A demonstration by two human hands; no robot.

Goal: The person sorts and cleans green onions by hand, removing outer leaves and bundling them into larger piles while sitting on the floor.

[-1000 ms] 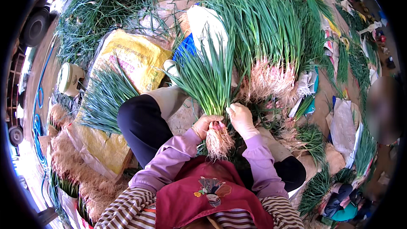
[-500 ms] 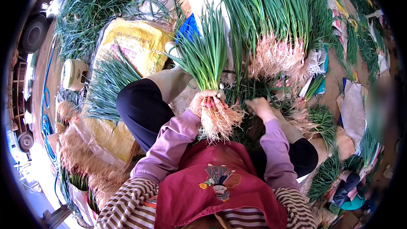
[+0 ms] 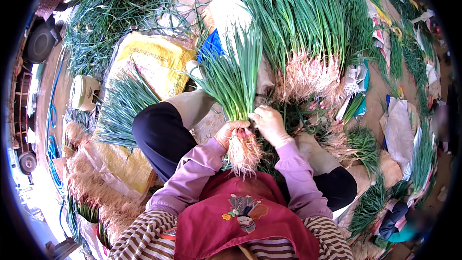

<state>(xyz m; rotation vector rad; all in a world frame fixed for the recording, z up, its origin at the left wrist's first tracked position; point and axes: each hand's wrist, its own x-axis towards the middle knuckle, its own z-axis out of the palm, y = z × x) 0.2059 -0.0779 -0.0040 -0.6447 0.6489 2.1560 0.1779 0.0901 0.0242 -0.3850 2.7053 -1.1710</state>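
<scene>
A bunch of spring onions [image 3: 235,94] stands upright in front of me, green leaves pointing away and pale roots [image 3: 244,154] hanging toward my apron. My left hand [image 3: 232,132] is closed around it just above the roots, by the pinkish bulbs. At the bunch's right side, my right hand [image 3: 269,124] has its fingers bent and pinched together against the stalks. What lies between those fingertips is hidden. Ahead to the right, a large heap of spring onions [image 3: 308,24] lies with its roots toward me.
More spring onions [image 3: 125,108] lie by my left knee, near a yellow woven sack [image 3: 156,60]. Loose leaves [image 3: 120,9] are piled at the far left. A cream-coloured container [image 3: 84,92] and a blue hose [image 3: 52,110] are on the left. A rooty heap [image 3: 96,183] lies lower left.
My right hand has moved left and up to the side of the bunch. The left hand, still gripping, has shifted slightly lower in the picture. The hanging roots look narrower.
</scene>
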